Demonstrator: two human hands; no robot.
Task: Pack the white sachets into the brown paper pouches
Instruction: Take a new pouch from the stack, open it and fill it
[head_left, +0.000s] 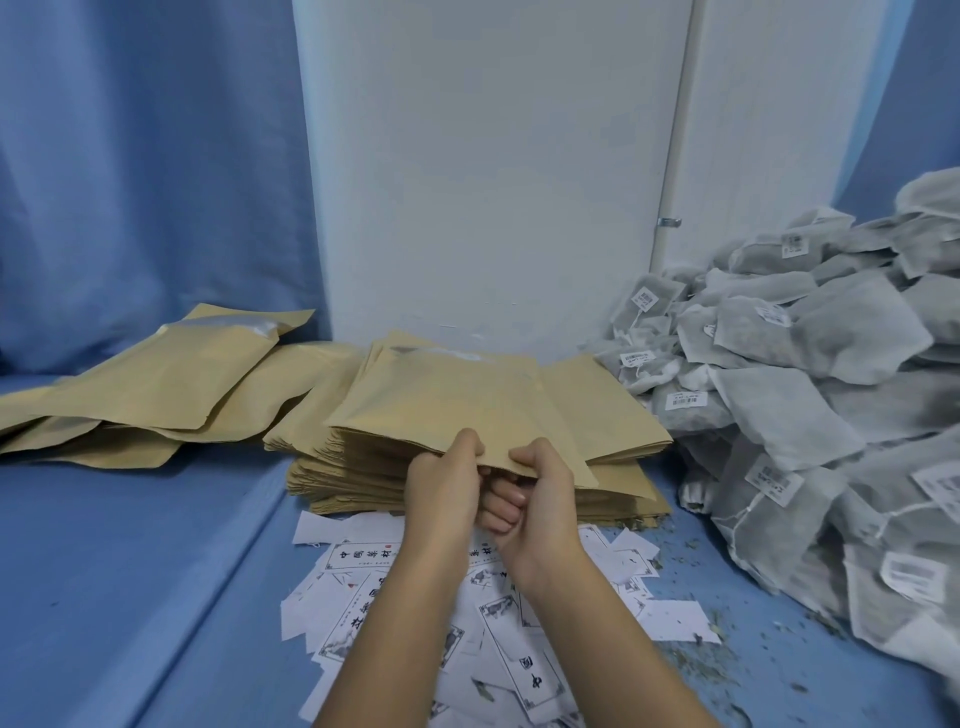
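Observation:
A stack of flat brown paper pouches (613, 483) stands in front of me on the blue cloth. Its top pouch (447, 400) is lifted at the near edge. My left hand (441, 483) and my right hand (540, 493) both pinch that near edge, thumbs on top, fingers curled beneath. A big heap of white mesh sachets (810, 374) with small barcode tags lies at the right, reaching from the wall to the near right corner.
More brown pouches (171, 384), some puffed, lie spread at the left. White printed paper slips (498, 623) are scattered under my forearms. Dry herb crumbs (727, 644) speckle the blue cloth. A white wall panel (488, 171) and blue curtains (145, 171) stand behind.

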